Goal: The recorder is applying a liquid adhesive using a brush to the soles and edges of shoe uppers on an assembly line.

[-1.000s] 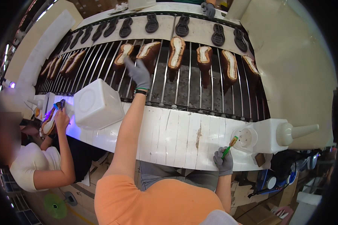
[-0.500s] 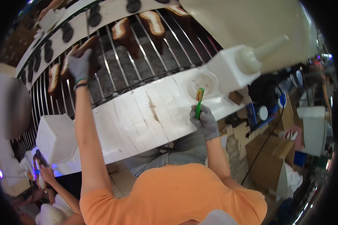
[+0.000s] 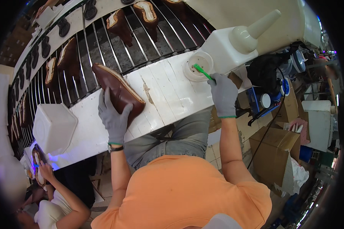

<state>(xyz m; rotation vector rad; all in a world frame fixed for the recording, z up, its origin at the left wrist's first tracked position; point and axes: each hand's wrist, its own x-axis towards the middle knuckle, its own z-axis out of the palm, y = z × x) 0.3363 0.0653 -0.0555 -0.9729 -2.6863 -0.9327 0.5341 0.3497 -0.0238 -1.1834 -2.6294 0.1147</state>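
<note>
**Brown shoe in the left hand, green brush in the right**

The left hand [image 3: 112,118], in a grey glove, has its grip closed around a brown shoe [image 3: 118,91], which lies tilted on the white bench [image 3: 168,95] near the edge of the roller conveyor [image 3: 103,49]. The right hand [image 3: 223,94], also gloved, holds a green brush [image 3: 202,71] in a closed grip; the brush tip is inside a small white cup [image 3: 198,65]. Just beside the cup stands a white container with a cone spout [image 3: 233,44]. More shoes [image 3: 120,24] rest on the conveyor.
</note>
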